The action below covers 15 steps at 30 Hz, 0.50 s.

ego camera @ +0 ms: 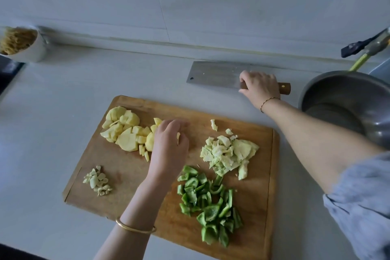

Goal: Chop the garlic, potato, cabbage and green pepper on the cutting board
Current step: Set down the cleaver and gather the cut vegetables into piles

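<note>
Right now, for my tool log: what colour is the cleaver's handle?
Handle: brown wood; head view.

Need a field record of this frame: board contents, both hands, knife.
board: wooden cutting board on the counter
potato: chunks, far-left area of board
garlic: small chopped pile, near-left corner
cabbage: chopped pile, right side
green pepper: pieces, near-right area
left hand: fingers curled over potato pieces
right hand: grips the handle of the cleaver
cleaver position: flat on the counter, beyond the board
bowl: metal, right of the board
</note>
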### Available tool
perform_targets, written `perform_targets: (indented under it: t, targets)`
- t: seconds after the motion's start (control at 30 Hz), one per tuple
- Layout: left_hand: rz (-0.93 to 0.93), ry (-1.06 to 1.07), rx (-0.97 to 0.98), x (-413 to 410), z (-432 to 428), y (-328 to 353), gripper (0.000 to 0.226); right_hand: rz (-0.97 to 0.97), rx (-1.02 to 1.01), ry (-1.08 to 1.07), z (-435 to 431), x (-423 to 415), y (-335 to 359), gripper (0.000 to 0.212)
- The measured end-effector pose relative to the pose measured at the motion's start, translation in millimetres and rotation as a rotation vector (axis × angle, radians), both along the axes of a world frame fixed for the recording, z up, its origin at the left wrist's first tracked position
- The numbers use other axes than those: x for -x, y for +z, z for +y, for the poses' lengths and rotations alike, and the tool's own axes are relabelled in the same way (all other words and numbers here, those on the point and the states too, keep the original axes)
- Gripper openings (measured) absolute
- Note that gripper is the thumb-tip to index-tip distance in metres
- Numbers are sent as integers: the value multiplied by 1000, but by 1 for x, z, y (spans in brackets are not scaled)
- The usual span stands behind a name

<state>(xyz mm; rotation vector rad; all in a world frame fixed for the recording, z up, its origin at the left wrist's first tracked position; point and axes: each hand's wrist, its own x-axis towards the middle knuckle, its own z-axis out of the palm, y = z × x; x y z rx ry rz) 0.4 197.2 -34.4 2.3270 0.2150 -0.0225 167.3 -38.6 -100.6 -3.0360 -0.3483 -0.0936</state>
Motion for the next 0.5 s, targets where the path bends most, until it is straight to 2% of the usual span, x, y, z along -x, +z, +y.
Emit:
perform_targets:
  t: [0.23,0.5]
  targets:
    - [26,-54,-3,10,-8,2,29,110,-15,-76,3,-2,-7,19]
    - [58,-142,-45,22,-12,8,31,174,52,-136,8,0,-5,24]
